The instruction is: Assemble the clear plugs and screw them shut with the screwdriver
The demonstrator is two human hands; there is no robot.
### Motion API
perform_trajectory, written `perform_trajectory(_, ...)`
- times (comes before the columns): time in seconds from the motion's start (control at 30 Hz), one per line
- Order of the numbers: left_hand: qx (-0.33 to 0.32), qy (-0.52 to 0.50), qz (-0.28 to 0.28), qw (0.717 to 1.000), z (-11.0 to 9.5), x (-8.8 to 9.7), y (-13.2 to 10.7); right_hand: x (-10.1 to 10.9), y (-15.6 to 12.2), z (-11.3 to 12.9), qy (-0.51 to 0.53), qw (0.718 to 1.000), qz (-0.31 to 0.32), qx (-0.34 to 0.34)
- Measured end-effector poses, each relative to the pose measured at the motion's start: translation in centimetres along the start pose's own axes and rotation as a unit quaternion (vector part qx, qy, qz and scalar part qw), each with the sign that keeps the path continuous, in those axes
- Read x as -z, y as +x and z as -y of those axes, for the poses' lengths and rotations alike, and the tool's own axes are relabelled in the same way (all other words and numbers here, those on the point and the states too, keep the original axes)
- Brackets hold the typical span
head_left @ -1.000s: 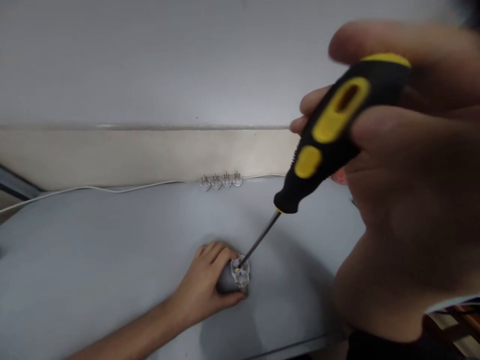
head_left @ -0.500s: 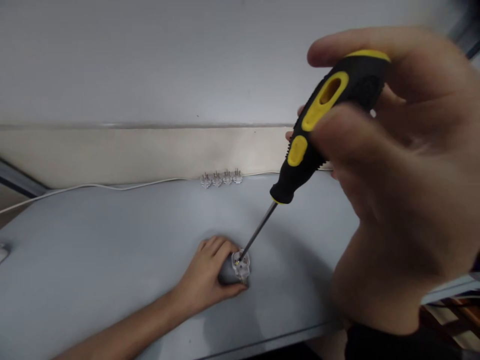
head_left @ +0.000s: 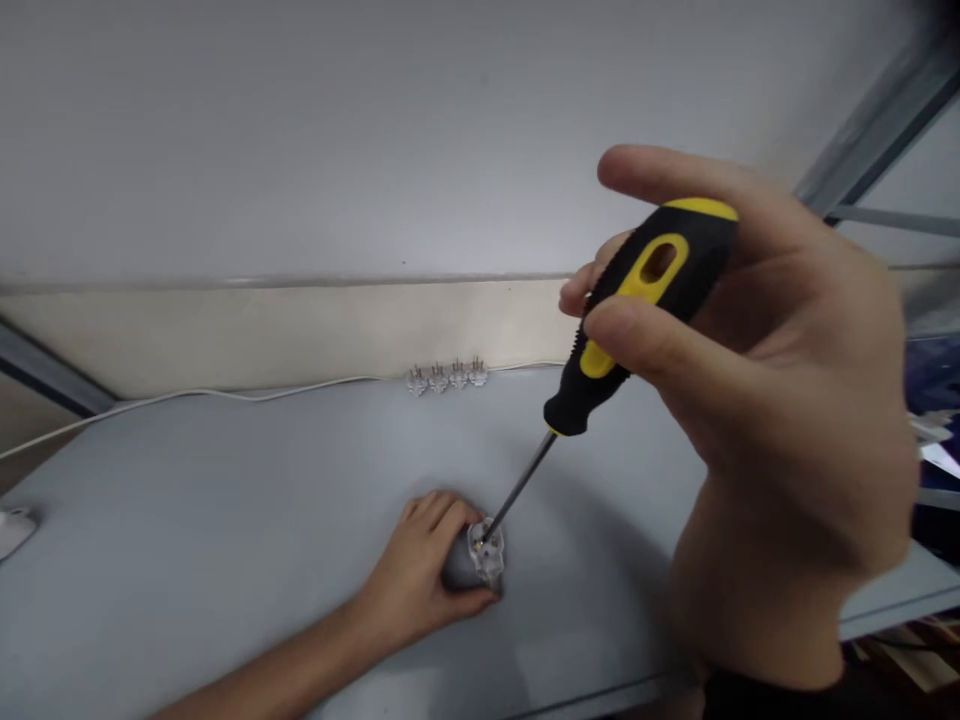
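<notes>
My left hand rests on the grey table, its thumb and fingers closed round a clear plastic plug piece with small metal parts inside. In my right hand is a screwdriver with a black and yellow handle, slanting down to the left. Its tip reaches into the plug piece; how it sits on the screw is too small to tell. My right thumb presses along the handle while the index finger is stretched out above its end.
Several similar clear plug pieces with upright pins stand in a row at the table's back edge. A white cable runs along the wall there. At the far left lies a white object, partly cut off. Metal frame posts flank the table.
My right hand has turned about the screwdriver handle, its thumb shifting to the yellow part. The view has tilted slightly, so the scene sits lower. The tip stays in the plug piece.
</notes>
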State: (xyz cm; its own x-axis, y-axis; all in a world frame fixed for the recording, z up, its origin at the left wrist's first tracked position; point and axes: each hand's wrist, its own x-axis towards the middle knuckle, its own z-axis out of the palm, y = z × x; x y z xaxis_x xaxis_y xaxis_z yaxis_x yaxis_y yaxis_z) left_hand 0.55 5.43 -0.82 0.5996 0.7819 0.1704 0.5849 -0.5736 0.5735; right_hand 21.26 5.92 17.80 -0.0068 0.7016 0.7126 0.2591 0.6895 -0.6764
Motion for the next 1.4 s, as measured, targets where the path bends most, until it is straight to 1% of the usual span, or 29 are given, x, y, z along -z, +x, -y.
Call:
perform_trajectory(0.1, -0.003, -0.005, 0.0, 1.0, -0.1, 0.1, 0.1, 0.2, 0.2, 0.0, 0.048, 0.998, 0.022, -0.03)
perform_trajectory(0.17, -0.005, -0.007, 0.0, 1.0, -0.1, 0.1, 0.1, 0.2, 0.3, -0.1, 0.057, 0.997, 0.031, -0.039)
perform_trajectory(0.23, -0.006, -0.006, -0.001, 1.0, -0.1, 0.1, 0.1, 0.0, 0.3, -0.1, 0.023, 0.999, 0.006, -0.03)
perform_trajectory(0.33, -0.006, 0.0, -0.003, 1.0, 0.0, 0.0, 0.1, -0.4, 0.1, -0.1, -0.024, 0.999, -0.046, 0.005)
perform_trajectory(0.4, -0.006, 0.001, -0.003, 1.0, 0.0, 0.0, 0.1, -0.6, -0.1, 0.0, -0.012, 0.998, -0.053, 0.015)
perform_trajectory(0.47, -0.006, 0.001, 0.0, 1.0, 0.0, 0.0, 0.1, -0.6, -0.1, 0.1, -0.001, 0.999, -0.051, 0.01)
perform_trajectory(0.6, -0.001, -0.001, 0.003, 1.0, -0.2, 0.2, 0.1, -0.7, 0.0, 0.4, -0.063, 0.995, -0.069, 0.029)
perform_trajectory(0.67, 0.001, -0.003, 0.0, 1.0, -0.3, 0.2, 0.1, -0.8, 0.0, 0.5, -0.067, 0.993, -0.079, 0.051)
perform_trajectory(0.8, 0.004, -0.001, -0.003, 1.0, -0.3, 0.3, 0.1, -1.0, -0.2, 0.8, -0.033, 0.997, -0.058, 0.045)
perform_trajectory(0.87, 0.005, -0.002, -0.002, 1.0, -0.3, 0.2, 0.1, -0.9, -0.2, 1.1, -0.042, 0.998, -0.035, 0.034)
perform_trajectory(0.93, 0.003, -0.003, -0.001, 1.0, -0.3, 0.2, 0.0, -1.0, -0.2, 1.4, -0.051, 0.997, -0.02, 0.048)
perform_trajectory(1.03, 0.005, -0.003, 0.002, 1.0, -0.3, 0.2, 0.0, -1.4, -0.2, 1.2, -0.024, 0.996, -0.041, 0.069)
perform_trajectory(1.1, 0.007, -0.002, 0.006, 1.0, -0.3, 0.2, 0.1, -1.7, -0.3, 0.9, -0.009, 0.998, -0.044, 0.053)
perform_trajectory(1.13, 0.008, -0.002, 0.007, 1.0, -0.3, 0.2, 0.1, -1.7, -0.3, 0.7, -0.008, 0.998, -0.035, 0.042)
perform_trajectory(1.2, 0.007, -0.002, 0.007, 1.0, -0.3, 0.2, 0.2, -1.7, -0.3, 0.3, -0.021, 0.999, -0.025, 0.041)
perform_trajectory(1.3, 0.004, -0.004, 0.005, 1.0, -0.3, 0.2, 0.2, -1.4, -0.2, 0.0, -0.021, 0.999, -0.022, 0.035)
perform_trajectory(1.4, 0.002, -0.005, 0.005, 1.0, -0.2, 0.2, 0.1, -0.9, 0.0, 0.0, 0.006, 1.0, 0.007, 0.012)
